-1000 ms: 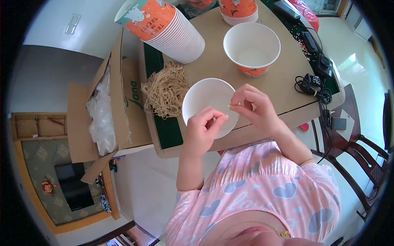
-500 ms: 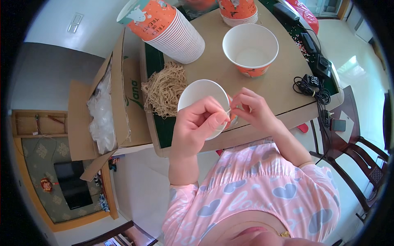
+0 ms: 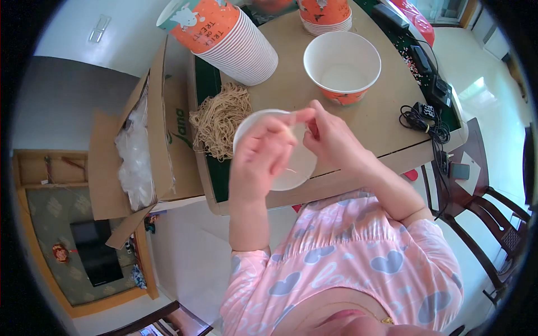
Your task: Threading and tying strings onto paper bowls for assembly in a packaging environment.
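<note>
Over a white paper cup (image 3: 304,166) at the table's near edge, my two hands meet. My left hand (image 3: 259,151) is smeared by motion, its index finger reaching across to the right fingertips. My right hand (image 3: 338,139) has its fingers bent and drawn together at that fingertip; what they hold is hidden. A short pale strand (image 3: 291,170) shows against the inside of the cup, below the left fingers. Just left of the cup lies a tangled heap of beige string (image 3: 219,122).
A larger orange-banded paper bucket (image 3: 342,67) stands beyond my right hand. A tall leaning stack of orange cups (image 3: 235,45) and another stack (image 3: 325,15) are at the back. An open cardboard box (image 3: 168,134) stands left; a coiled black cable (image 3: 428,120) lies right.
Both hands have shifted slightly, the left one turning and blurring as its index finger stretched toward the right hand. The cup's mouth now faces me more, and its orange side no longer shows.
</note>
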The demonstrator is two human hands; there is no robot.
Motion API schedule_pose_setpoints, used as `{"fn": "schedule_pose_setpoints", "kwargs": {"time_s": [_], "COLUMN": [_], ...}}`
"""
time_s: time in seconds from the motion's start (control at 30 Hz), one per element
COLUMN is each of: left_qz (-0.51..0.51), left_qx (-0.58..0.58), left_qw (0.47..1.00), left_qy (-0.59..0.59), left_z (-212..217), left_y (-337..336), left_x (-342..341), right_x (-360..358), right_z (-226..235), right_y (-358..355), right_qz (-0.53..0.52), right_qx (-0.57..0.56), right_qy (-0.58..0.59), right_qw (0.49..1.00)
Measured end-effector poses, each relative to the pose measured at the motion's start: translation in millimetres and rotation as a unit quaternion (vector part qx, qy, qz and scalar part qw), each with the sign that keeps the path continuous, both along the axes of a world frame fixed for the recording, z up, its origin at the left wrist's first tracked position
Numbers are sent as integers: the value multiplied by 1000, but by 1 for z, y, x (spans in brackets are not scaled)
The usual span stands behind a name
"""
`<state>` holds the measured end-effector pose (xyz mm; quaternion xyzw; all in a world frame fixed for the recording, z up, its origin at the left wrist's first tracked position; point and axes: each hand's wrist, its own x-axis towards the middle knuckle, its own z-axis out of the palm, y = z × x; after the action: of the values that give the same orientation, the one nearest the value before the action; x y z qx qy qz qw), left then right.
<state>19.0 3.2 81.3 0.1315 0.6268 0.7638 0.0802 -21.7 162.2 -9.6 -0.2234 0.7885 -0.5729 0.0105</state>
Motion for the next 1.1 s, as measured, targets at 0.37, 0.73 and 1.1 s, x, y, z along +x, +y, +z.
{"fn": "schedule_pose_setpoints", "kwargs": {"time_s": [0.37,0.73,1.1], "left_qz": [30,153,138], "left_qx": [316,361,217], "left_qw": [941,919,964], "left_qy": [-119,-36,-67], "left_z": [-17,-60,-102], "left_y": [-38,-7,-4], "left_x": [19,29,70], "right_x": [-118,46,57], "right_z": [30,36,-56], "right_y": [-57,-2,49], "right_qz": [156,225,-38], "right_qx": [250,10,-294], "right_qy": [177,-184,-335], "right_qw": [939,957,894]}}
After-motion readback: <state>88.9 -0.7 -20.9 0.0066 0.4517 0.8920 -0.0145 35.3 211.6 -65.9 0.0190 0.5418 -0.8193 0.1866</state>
